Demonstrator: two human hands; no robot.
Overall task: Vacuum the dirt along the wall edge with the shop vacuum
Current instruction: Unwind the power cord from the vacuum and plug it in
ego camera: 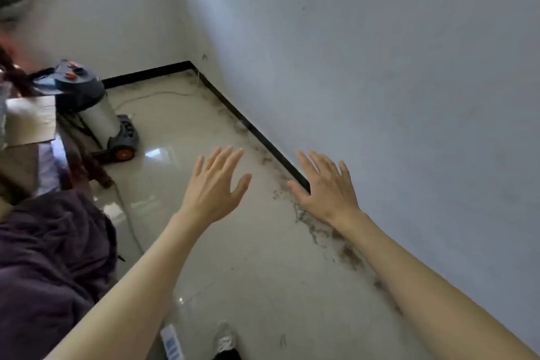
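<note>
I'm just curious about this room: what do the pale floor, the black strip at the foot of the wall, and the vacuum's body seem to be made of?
The pale beige floor looks like glazed tile: glossy reflections and thin joint lines. The black skirting strip along the wall may be tile or painted; it is too smooth to tell. The shop vacuum seems to have a pale metal or plastic drum under a dark plastic top.

I see the grey shop vacuum standing far left; dark dirt trails along the black baseboard.

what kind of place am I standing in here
Probably a bare indoor room mid-cleanup: glossy tiled floor, white wall with black baseboard, dirt along its edge, and a shop vacuum in the corner.
</note>
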